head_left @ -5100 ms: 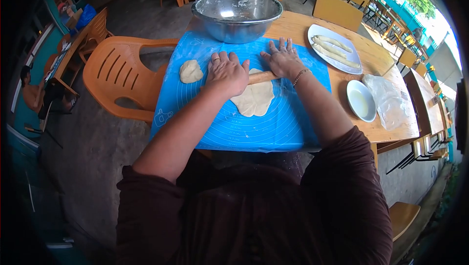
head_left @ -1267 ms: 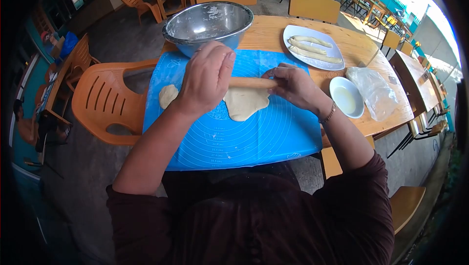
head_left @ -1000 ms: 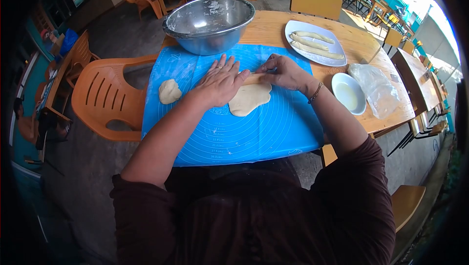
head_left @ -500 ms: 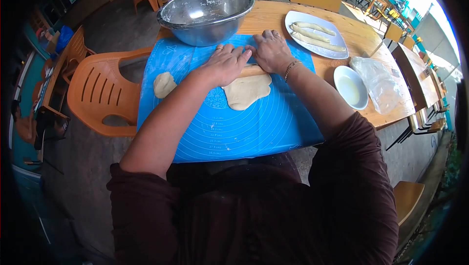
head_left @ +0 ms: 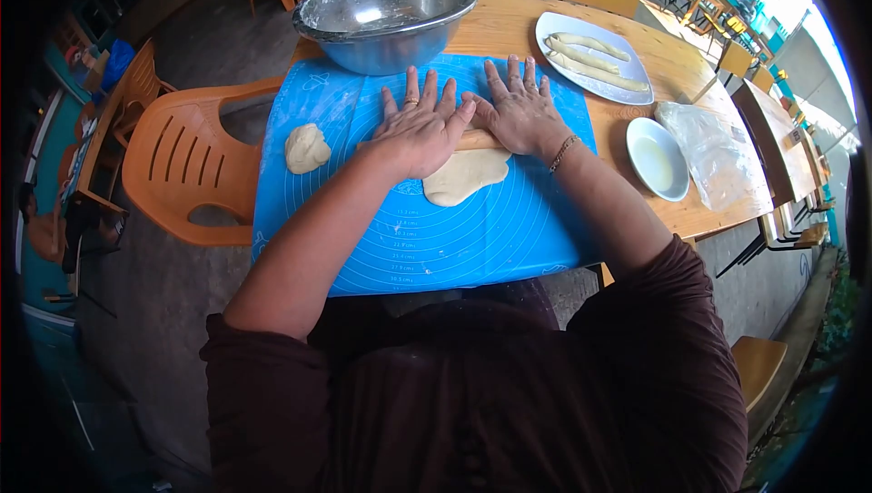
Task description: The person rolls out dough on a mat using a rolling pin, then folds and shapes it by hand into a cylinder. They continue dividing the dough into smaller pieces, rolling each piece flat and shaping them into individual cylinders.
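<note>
On the blue mat, a flattened sheet of pale dough lies in front of a wooden rolling pin, mostly hidden under my hands. My left hand rests palm down on the pin's left part, fingers spread and pointing away from me. On its right part lies my right hand, also flat with fingers spread. The two thumbs nearly meet above the pin. A separate lump of dough sits at the mat's left side.
A steel bowl stands behind the mat. To the right are a white plate with dough strips, a small white bowl with liquid, and a clear plastic bag. An orange chair is at the left.
Both hands' fingers have gone from curled over the pin to stretched out and spread. The view has shifted slightly.
</note>
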A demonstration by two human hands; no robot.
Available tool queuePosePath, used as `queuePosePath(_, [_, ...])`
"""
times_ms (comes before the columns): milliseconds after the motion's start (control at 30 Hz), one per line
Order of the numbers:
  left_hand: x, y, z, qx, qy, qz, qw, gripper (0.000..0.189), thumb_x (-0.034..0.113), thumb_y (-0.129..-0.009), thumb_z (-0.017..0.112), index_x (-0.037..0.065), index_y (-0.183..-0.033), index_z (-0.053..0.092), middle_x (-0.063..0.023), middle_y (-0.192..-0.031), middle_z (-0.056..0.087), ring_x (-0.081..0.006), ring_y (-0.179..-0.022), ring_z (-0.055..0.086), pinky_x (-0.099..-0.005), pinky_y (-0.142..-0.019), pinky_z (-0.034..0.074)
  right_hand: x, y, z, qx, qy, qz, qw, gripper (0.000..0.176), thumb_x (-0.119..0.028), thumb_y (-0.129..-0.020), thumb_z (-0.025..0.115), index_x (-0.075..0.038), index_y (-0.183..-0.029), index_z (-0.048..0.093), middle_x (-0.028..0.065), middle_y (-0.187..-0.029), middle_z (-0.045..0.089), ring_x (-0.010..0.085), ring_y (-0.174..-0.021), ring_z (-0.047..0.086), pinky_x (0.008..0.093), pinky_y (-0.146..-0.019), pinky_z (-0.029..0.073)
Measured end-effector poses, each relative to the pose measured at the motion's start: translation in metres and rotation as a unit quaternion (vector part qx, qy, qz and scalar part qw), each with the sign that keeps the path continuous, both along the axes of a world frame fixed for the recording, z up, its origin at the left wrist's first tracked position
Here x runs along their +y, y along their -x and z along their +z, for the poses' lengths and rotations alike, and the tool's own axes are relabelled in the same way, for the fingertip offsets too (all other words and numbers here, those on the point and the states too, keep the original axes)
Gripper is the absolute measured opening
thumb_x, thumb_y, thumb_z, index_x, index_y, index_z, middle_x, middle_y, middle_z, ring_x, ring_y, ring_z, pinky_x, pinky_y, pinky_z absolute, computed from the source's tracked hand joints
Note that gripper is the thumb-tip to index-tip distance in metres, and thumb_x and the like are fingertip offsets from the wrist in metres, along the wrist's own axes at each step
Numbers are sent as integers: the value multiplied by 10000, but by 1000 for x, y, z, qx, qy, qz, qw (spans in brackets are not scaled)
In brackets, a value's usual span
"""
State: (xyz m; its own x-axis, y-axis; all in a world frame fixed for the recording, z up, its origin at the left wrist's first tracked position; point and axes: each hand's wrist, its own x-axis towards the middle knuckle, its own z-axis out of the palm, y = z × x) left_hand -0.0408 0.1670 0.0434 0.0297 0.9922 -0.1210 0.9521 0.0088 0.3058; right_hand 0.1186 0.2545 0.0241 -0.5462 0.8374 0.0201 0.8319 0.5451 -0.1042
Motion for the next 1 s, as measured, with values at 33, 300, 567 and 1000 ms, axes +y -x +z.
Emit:
queuePosePath(33, [-2,-1,-1,1,0,0,1000,783,611,-996,60,80,-1566,138,-212,-1623,25,-375,-1495,-104,-587,-1182,-49,-3,-1,0,1,0,0,1000,859,-695,-962,193,-87,-1567,155,271,-1599,98,437,-1489,4,546,-1198,56])
queuePosePath(300, [-32,-9,-7,10,-84,-47,995,821,583,-1006,88,-44,-1533,140,-250,-1612,14,-375,-1486,-157,-613,-1157,-86,-32,-16,-3,60,-42,13,997,886,-698,-958,204,-47,-1557,165,289,-1591,100,439,-1488,10,560,-1193,47])
queuePosePath(567, [-58,-14,-10,-5,-86,-77,993,869,592,-1003,115,-121,-1495,173,-279,-1597,75,-367,-1503,-59,-565,-1181,-52,-57,-31,-4,104,-29,30,994,903,-671,-963,267,13,-1542,154,314,-1580,107,457,-1482,24,563,-1189,48])
queuePosePath(1000, [-108,-24,-19,-1,-175,-126,976,722,456,-1036,251,-111,-1481,230,-273,-1561,225,-367,-1481,175,-476,-1197,87,-102,-59,-11,112,-103,95,984,912,-606,-956,419,49,-1528,144,339,-1568,108,488,-1469,71,588,-1168,133])
